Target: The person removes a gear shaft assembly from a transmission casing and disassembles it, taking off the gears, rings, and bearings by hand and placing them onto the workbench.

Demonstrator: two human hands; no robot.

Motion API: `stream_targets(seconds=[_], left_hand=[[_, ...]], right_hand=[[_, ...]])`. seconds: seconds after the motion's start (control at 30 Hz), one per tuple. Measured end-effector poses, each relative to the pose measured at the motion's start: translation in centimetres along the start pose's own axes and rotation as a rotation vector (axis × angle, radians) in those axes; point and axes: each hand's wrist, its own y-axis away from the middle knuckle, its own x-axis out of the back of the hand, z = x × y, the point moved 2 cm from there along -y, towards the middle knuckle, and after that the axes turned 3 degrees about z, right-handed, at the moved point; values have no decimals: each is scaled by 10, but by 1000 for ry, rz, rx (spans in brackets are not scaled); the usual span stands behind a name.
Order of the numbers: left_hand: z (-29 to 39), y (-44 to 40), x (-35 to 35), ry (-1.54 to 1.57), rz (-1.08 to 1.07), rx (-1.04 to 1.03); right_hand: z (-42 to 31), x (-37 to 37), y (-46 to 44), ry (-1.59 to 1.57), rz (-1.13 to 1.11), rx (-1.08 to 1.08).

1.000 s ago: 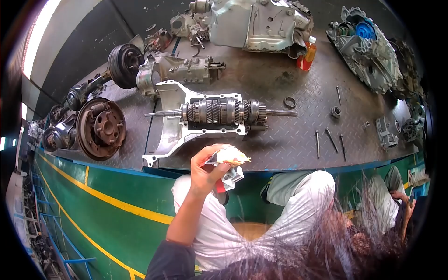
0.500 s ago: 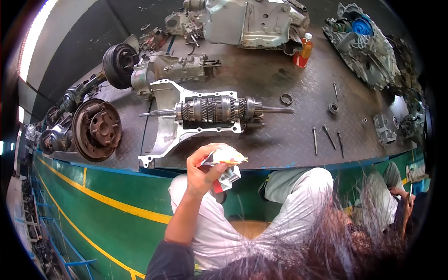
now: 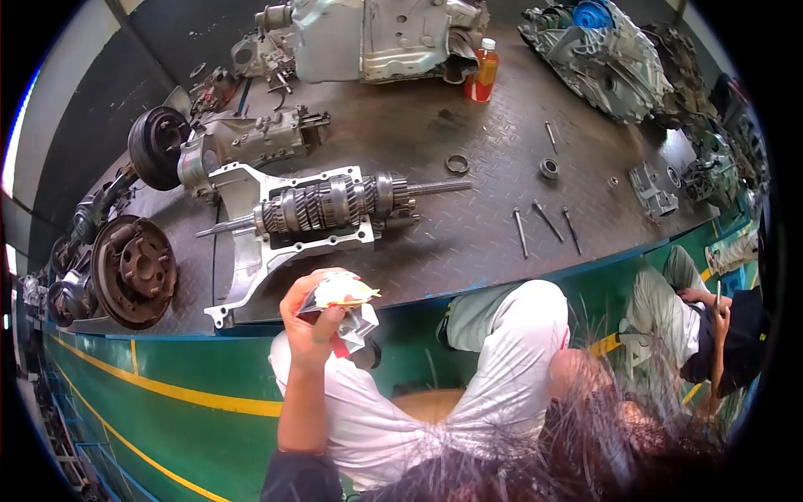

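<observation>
In my left hand [image 3: 311, 322] is a crumpled white wrapper [image 3: 341, 289] with a yellowish edge, held up in front of the bench edge. My fingers and thumb are closed around it; what it contains I cannot make out. Silvery-white packaging with a red patch hangs below the thumb. Beyond this hand lies an open gearbox housing [image 3: 247, 268] with a gear shaft [image 3: 322, 205] resting in it. Part of my right hand or arm [image 3: 577, 372] shows by my right thigh, behind strands of hair; its fingers are hidden.
On the metal bench [image 3: 435, 251] are several bolts [image 3: 520, 233], a ring [image 3: 457, 163], a small gear [image 3: 549, 168] and a bottle of red liquid [image 3: 481, 75]. A rusty brake drum assembly [image 3: 135, 272] stands at left. Another person [image 3: 711, 326] sits at right.
The view has turned, so the bench and its parts appear shifted left and tilted. My left hand still grips the wrapper. The seated person at right shows more fully.
</observation>
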Motion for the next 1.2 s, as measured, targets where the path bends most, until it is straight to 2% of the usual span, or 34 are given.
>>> stream_targets(seconds=[0.07, 0.13, 0.23, 0.3, 0.33, 0.4, 0.43, 0.5, 0.57, 0.6, 0.67, 0.77, 0.87, 0.93, 1.0, 1.07, 1.1, 1.17, 1.2], left_hand=[[0, -1, 0, -1, -23, -24], [-3, 1, 4, 83, -29, 36], [-3, 1, 11, -60, 20, 38], [-11, 3, 19, -68, 77, 28], [-14, 3, 25, -84, 108, 21], [-17, -2, 31, -39, 26, 26], [-30, -3, 50, -8, -5, 77], [-50, -1, 71, -109, 44, 159], [-20, -1, 26, -268, 103, -64], [-29, 0, 39, -98, 46, 45], [-24, 2, 28, -46, 129, 67], [-25, -1, 31, -28, 54, -27], [-22, 2, 22, 44, 67, 10], [-19, -49, 37, -284, -515, -833], [-14, -53, 31, -454, -595, -993], [-2, -6, 9, -427, -189, -451], [-2, -4, 9, -282, -119, -238], [13, -11, 2, -519, -245, -604], [12, -14, 3, -499, -259, -621]], right_hand=[[3, -2, 4, 5, 3, -18], [10, -2, 11, 13, 25, -51], [39, -2, 37, 23, 110, -168], [76, -4, 72, 13, 203, -328], [99, -5, 96, -43, 314, -475], [148, -3, 149, -49, 346, -720], [169, 2, 181, 481, -2, -665], [176, 2, 221, 407, -186, -933], [176, 4, 272, 332, -351, -1164], [175, 8, 291, 295, -433, -1252], [169, 10, 302, 443, -676, -1150], [167, 8, 322, 316, -801, -1212], [161, 6, 321, 218, -878, -1231], [158, 4, 325, 196, -893, -1198], [154, 3, 326, 175, -941, -1207], [153, 2, 320, 115, -919, -1317], [152, 3, 321, 105, -919, -1308], [151, 4, 323, 81, -933, -1285], [151, 4, 322, 69, -934, -1292]])
